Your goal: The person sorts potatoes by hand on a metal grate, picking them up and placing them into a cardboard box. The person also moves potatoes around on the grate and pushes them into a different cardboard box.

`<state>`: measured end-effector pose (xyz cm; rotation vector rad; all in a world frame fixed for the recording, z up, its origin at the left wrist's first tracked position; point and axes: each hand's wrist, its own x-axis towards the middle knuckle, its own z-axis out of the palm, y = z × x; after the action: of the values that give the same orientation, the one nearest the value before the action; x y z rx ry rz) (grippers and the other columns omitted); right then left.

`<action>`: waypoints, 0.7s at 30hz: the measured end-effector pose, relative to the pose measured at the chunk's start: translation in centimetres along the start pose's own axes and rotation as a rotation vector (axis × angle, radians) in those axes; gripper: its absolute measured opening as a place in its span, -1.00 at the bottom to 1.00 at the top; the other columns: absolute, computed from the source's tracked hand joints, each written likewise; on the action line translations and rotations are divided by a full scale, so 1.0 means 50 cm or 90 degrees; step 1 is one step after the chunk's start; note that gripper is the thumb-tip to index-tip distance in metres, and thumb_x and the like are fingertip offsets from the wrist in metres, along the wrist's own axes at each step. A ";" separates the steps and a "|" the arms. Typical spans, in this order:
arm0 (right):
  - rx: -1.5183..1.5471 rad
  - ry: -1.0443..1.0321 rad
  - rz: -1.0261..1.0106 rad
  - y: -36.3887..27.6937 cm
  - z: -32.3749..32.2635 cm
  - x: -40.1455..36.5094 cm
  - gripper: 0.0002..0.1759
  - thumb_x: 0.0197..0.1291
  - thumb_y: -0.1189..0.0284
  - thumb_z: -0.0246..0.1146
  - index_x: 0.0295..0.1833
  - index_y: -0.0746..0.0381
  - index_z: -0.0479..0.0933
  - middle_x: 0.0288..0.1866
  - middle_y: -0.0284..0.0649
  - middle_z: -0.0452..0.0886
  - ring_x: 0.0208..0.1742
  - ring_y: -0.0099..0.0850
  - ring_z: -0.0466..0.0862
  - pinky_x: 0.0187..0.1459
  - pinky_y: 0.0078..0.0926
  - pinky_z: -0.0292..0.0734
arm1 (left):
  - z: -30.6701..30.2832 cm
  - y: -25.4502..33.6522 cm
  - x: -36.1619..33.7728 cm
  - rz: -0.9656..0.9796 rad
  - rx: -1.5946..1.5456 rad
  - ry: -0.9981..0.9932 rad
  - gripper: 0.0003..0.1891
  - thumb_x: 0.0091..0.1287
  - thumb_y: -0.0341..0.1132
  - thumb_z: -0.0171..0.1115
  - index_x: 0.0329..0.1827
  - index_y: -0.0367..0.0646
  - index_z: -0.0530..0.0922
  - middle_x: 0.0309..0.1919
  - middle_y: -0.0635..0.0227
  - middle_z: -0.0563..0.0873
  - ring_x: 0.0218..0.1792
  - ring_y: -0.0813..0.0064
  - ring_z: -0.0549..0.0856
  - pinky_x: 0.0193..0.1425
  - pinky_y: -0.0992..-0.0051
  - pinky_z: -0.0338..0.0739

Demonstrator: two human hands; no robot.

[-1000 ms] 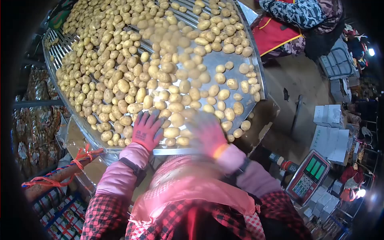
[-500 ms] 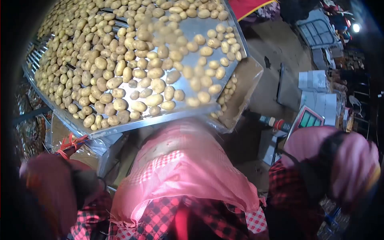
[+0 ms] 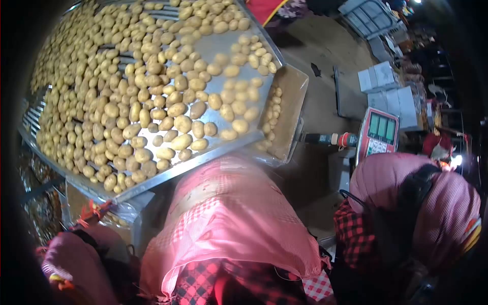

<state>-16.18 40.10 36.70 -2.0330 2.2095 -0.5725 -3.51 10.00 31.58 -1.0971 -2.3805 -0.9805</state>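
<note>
Neither of my hands shows. My left sleeve, pink, hangs at the lower left, with an orange and yellow patch at its end. On the right, my other pink sleeve is bent beside my body, a yellow-orange patch at its edge. Before me a metal sorting table carries many loose potatoes, spread thickly on the left and sparser on the right. A plastic-lined cardboard box at the table's right corner holds small potatoes. My pink checked apron touches or nears the table's front edge.
Right of the box stands a scale with a green display. White boxes and a grey crate lie farther right. Another person's red garment shows at the top. An orange tie hangs at the table's left corner.
The view has shifted, so the table and box sit farther left and the scale shows more fully. Both sleeves have moved slightly; the potatoes look much the same.
</note>
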 end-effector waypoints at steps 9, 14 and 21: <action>0.051 -0.015 -0.047 0.049 0.060 0.047 -0.04 0.00 0.08 0.50 0.50 0.19 0.32 0.51 0.09 0.33 0.55 0.06 0.28 0.49 0.11 0.18 | 0.001 0.013 -0.013 -0.014 -0.023 0.031 -0.47 0.41 -0.17 0.26 0.42 -0.10 0.49 0.36 0.07 0.55 0.43 0.09 0.47 0.47 0.05 0.38; 0.055 0.006 0.001 0.123 0.088 0.038 -0.01 0.00 0.08 0.51 0.52 0.20 0.29 0.53 0.09 0.31 0.57 0.06 0.26 0.51 0.12 0.15 | 0.006 0.018 -0.025 -0.018 -0.023 0.058 -0.46 0.41 -0.15 0.26 0.43 -0.11 0.49 0.36 0.07 0.55 0.44 0.09 0.47 0.48 0.06 0.38; 0.000 0.177 0.272 0.366 0.337 0.070 0.04 0.00 0.07 0.51 0.56 0.22 0.25 0.55 0.09 0.28 0.60 0.05 0.23 0.54 0.13 0.11 | 0.039 -0.071 -0.158 -0.436 0.136 0.393 -0.45 0.42 -0.12 0.27 0.43 -0.12 0.48 0.36 0.08 0.55 0.45 0.09 0.46 0.49 0.06 0.38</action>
<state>-28.63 33.96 15.79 -1.4789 2.6871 -0.8371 -1.21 5.56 24.26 0.1380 -2.2483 -1.0274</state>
